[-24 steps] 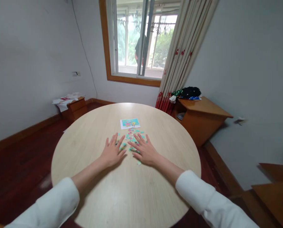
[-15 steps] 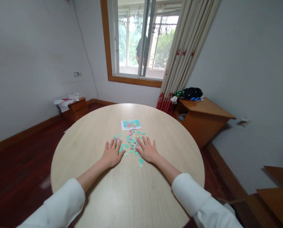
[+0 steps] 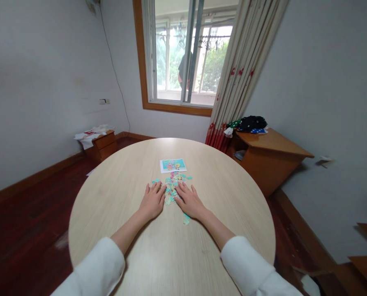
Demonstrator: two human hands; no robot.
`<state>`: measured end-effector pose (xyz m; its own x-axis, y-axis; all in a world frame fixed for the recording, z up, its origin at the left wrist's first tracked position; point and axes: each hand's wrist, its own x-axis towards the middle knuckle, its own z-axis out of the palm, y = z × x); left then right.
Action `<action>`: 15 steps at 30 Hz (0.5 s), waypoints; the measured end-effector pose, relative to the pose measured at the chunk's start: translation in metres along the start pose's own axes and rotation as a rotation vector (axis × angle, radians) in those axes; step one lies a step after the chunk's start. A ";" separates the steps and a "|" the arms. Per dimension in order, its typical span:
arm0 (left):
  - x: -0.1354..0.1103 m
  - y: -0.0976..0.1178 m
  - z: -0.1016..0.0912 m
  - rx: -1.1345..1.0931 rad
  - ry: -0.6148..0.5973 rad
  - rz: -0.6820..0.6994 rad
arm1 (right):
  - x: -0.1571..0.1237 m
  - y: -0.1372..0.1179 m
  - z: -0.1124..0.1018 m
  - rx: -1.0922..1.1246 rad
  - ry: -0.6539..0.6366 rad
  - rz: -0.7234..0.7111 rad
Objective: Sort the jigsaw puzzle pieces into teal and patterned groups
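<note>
Small jigsaw puzzle pieces (image 3: 171, 190), mostly turquoise with some pink and yellow, lie heaped between my two hands. My left hand (image 3: 153, 200) rests palm down at the heap's left side, its fingers stretched forward and fairly close together. On the right side my right hand (image 3: 189, 200) lies flat with its fingers a little apart, touching and partly covering pieces. A couple of pieces (image 3: 186, 219) lie below my right hand. Just beyond the heap is a picture card (image 3: 174, 165) with cartoon figures on turquoise. Pieces under the palms are hidden.
Everything lies on a round pale wooden table (image 3: 134, 255). A wooden desk (image 3: 275, 144) with dark cloth on it stands at the back right. At the back left is a small cabinet (image 3: 105, 144) with papers. Beyond the window (image 3: 183, 53) a person stands.
My hands have moved closer together, and the puzzle pieces between them now form a narrower heap. The whole view has shifted slightly.
</note>
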<state>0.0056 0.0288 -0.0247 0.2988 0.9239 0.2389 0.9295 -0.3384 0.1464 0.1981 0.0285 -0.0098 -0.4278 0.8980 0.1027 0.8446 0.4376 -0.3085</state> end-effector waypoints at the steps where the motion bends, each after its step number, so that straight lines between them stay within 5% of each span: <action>1: -0.001 -0.001 -0.001 0.001 -0.011 0.003 | -0.001 0.000 0.000 -0.012 -0.016 -0.002; 7: -0.004 -0.003 -0.008 0.034 -0.073 -0.057 | -0.004 0.000 0.001 -0.007 0.022 0.095; 15: -0.004 -0.004 -0.006 0.000 -0.045 -0.056 | -0.008 0.003 0.003 0.050 0.014 -0.065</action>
<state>-0.0008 0.0257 -0.0202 0.2553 0.9486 0.1872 0.9451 -0.2857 0.1589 0.2033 0.0225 -0.0147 -0.4764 0.8685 0.1369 0.7981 0.4925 -0.3473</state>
